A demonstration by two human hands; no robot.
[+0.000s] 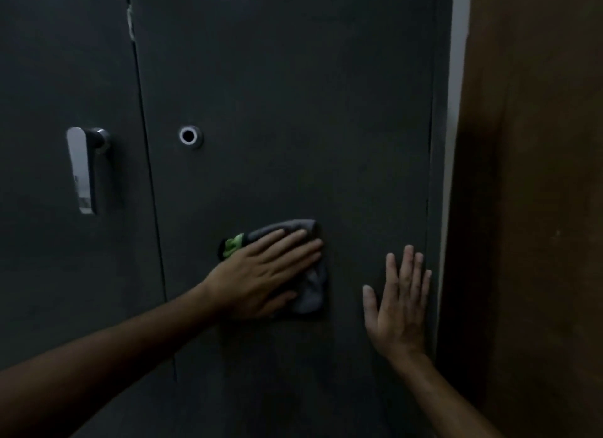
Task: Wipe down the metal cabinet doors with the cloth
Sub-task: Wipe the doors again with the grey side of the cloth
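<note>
Two dark grey metal cabinet doors fill the view: the right door (287, 111) and the left door (49, 274), split by a thin vertical seam. A grey cloth (311, 289) with a green patch at its left end lies flat against the right door, below its middle. My left hand (264, 271) presses on the cloth with fingers spread flat, pointing right. My right hand (398, 304) rests flat on the same door near its right edge, fingers up and apart, holding nothing.
A silver lever handle (86, 170) hangs on the left door. A round metal keyhole ring (190, 136) sits on the right door near the seam. A pale strip of frame (455, 111) and a brown wall (535, 176) border the cabinet on the right.
</note>
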